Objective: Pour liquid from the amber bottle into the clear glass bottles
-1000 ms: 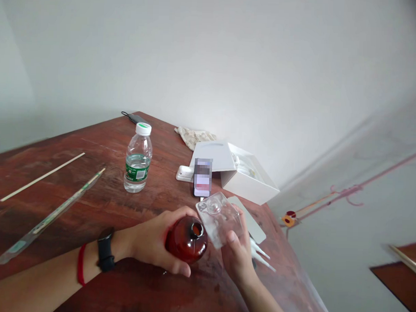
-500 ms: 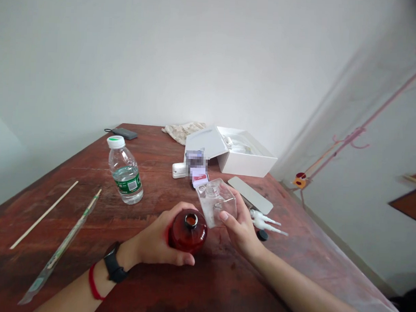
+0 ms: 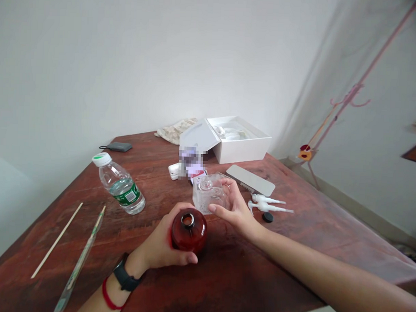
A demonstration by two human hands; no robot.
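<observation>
My left hand (image 3: 164, 245) is wrapped round a round amber-red glass bottle (image 3: 189, 229) that stands on the wooden table (image 3: 224, 275) with its neck uncapped. My right hand (image 3: 235, 209) grips a clear square glass bottle (image 3: 208, 193) just behind and right of the red one. The clear bottle stands nearly upright, its mouth up, a small gap from the red bottle. A black watch and a red cord are on my left wrist.
A water bottle (image 3: 120, 185) stands to the left, beside a wooden stick (image 3: 56, 241) and a wrapped stick (image 3: 83, 258). Behind are a phone (image 3: 190, 163), an open white box (image 3: 236, 139), a grey flat case (image 3: 251, 180), white pump nozzles (image 3: 269, 203), a black cap (image 3: 267, 217), a cloth (image 3: 175, 130).
The clear bottle has come away from the red bottle's mouth and turned from tilted to nearly upright. My view has swung, so the table appears rotated.
</observation>
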